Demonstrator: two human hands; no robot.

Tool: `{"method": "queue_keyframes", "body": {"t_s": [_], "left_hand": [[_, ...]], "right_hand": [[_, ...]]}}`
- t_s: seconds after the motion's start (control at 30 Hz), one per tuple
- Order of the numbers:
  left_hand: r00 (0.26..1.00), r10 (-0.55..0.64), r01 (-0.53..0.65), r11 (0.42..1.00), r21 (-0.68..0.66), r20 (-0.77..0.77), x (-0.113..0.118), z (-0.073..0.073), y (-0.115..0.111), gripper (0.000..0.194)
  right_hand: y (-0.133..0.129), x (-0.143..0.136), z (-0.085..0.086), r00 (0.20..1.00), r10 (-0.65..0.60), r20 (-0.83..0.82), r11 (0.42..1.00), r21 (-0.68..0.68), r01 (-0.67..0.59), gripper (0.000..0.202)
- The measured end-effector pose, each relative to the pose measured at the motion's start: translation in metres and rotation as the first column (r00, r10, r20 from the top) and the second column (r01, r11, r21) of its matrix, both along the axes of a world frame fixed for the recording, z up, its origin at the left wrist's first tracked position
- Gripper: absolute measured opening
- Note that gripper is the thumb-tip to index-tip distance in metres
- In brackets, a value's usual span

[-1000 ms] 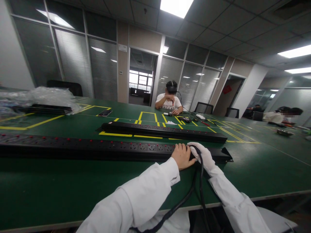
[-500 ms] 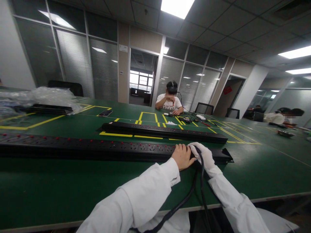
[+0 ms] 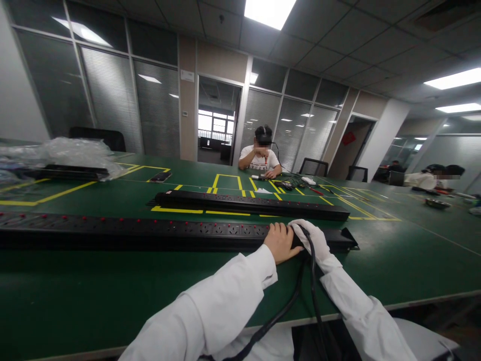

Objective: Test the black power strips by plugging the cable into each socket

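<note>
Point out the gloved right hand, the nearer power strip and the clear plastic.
Gloved right hand (image 3: 318, 243): head view, back of the glove.
Nearer power strip (image 3: 143, 240): head view, front side.
Clear plastic (image 3: 79, 152): head view, crumpled middle.

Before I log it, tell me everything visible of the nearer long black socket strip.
The long black socket strip lies face up on the green table, sockets and red parts lining its hard-looking casing, left end out of frame. Near its right end, the bare left hand rests on it; the white-gloved right hand seems to touch it.
</note>
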State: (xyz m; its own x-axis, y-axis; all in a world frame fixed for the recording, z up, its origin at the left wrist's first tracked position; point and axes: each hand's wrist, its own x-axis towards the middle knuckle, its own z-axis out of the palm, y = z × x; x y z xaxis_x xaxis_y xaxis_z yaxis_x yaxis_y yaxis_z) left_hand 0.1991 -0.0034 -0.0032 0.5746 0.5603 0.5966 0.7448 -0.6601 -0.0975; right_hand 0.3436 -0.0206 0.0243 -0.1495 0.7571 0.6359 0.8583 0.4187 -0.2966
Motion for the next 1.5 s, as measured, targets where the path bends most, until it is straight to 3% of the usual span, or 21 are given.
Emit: {"method": "queue_keyframes", "body": {"t_s": [0.43,0.77,1.07,1.33,1.5], "left_hand": [[1.000,-0.001,0.001,1.000,0.019,-0.009,0.002,0.000,0.000,0.069],[1.000,0.011,-0.011,1.000,0.014,-0.011,0.003,-0.001,0.002,0.070],[1.000,0.004,-0.004,1.000,0.020,-0.015,0.004,-0.002,0.001,0.069],[1.000,0.000,0.001,1.000,0.017,-0.015,0.005,-0.002,0.001,0.068],[1.000,0.002,-0.002,1.000,0.021,-0.011,0.004,-0.002,0.001,0.069]], "right_hand": [[-0.003,0.000,-0.002,0.999,0.026,-0.035,0.999,0.021,-0.026,0.027],[0.007,-0.003,-0.002,0.996,-0.075,-0.050,0.997,0.006,0.076,0.033],[0.004,0.002,-0.011,0.995,-0.033,-0.090,0.996,0.078,0.040,0.028],[0.003,0.003,-0.009,0.997,-0.041,-0.059,0.994,0.100,0.047,0.026],[0.003,0.001,-0.005,0.996,-0.057,-0.067,0.997,0.047,0.060,0.029]]}}
